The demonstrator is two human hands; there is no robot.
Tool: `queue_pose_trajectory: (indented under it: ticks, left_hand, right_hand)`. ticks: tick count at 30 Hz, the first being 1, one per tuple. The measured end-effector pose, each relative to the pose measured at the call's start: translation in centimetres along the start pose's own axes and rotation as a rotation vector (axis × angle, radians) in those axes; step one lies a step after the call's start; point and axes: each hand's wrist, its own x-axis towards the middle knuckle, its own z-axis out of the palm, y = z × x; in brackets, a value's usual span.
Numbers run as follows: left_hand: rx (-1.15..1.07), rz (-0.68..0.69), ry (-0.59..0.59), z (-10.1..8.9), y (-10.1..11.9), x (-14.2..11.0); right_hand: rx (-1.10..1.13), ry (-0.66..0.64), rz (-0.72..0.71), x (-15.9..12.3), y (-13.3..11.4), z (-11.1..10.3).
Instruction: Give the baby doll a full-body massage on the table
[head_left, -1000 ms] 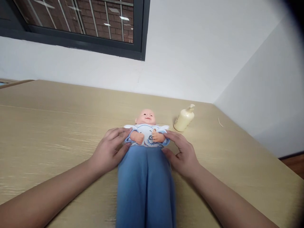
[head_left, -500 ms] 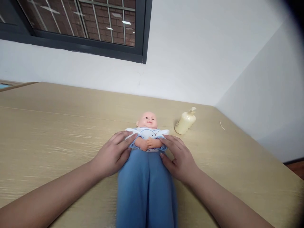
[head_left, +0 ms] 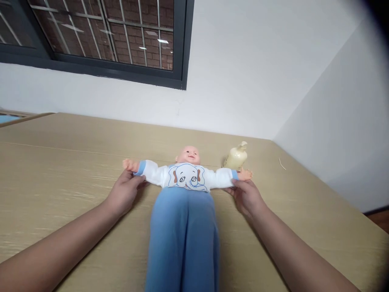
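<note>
A baby doll (head_left: 187,176) lies on its back on the wooden table, its head toward the wall. It wears a white top with an elephant print and blue cuffs, and blue trousers (head_left: 184,235). Both doll arms are stretched out sideways. My left hand (head_left: 124,192) is closed on the doll's arm at the left, near the cuff. At the right, my right hand (head_left: 246,196) pinches the other arm by its cuff, thumb on top. Some fingertips of both hands are hidden under the sleeves.
A cream pump bottle (head_left: 236,157) stands just behind the doll's arm at the right. Farther right, a thin pale strip (head_left: 282,163) lies on the wooden table (head_left: 75,170). A white wall with a dark-framed, barred window (head_left: 121,65) rises behind.
The doll's arms have gone from folded over its belly to spread wide, uncovering the elephant print. My hands have moved outward from the doll's sides to its cuffs.
</note>
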Motion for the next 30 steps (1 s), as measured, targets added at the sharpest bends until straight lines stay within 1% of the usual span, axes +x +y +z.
queue_pose_trajectory:
  ticks: [2,3,5,7,12,14,16,19,22,25,27,28,30]
  left_hand:
    - [-0.201,-0.127,0.044,-0.2,-0.4,0.6]
    - [-0.263,-0.182,0.067,-0.3,-0.5,0.8]
    - [-0.307,-0.243,0.089,-0.6,-0.5,1.1]
    - [-0.335,-0.265,0.088,-0.9,-0.3,1.4]
    - [-0.37,-0.288,0.068,-1.3,-0.3,1.7]
    - [-0.365,-0.277,0.049,-1.3,-0.6,1.7]
    - [-0.344,-0.247,0.029,-1.2,-0.7,1.5]
    - [-0.289,-0.137,-0.022,-0.7,-0.6,0.8]
    - [-0.132,0.074,-0.076,-0.1,0.2,-0.4]
    - [0.112,0.276,-0.158,0.2,1.2,-1.9]
    - [0.326,0.399,-0.185,0.2,1.6,-2.6]
    - [0.45,0.472,-0.195,0.2,1.7,-2.8]
    - [0.684,0.634,-0.236,0.2,1.7,-3.0]
  right_hand:
    - [0.053,-0.048,0.082,0.2,-0.1,-0.4]
    - [0.059,-0.089,0.112,0.4,-0.1,-0.6]
    - [0.061,-0.168,0.154,0.6,-0.2,-1.1]
    - [0.068,-0.21,0.178,0.8,-0.3,-1.5]
    - [0.077,-0.244,0.213,1.0,-0.7,-2.1]
    - [0.061,-0.245,0.191,1.0,-0.6,-2.0]
    - [0.025,-0.234,0.106,1.0,-0.4,-1.7]
    - [-0.118,-0.165,-0.136,0.5,-0.3,-0.6]
    - [-0.359,-0.103,-0.366,-1.0,-0.4,1.0]
    - [-0.561,-0.046,-0.54,-2.7,-0.5,2.5]
    - [-0.707,-0.031,-0.617,-3.6,-0.5,3.3]
    - [-0.792,-0.048,-0.641,-3.9,-0.5,3.5]
    - [-0.971,-0.135,-0.691,-4.2,-0.5,4.0]
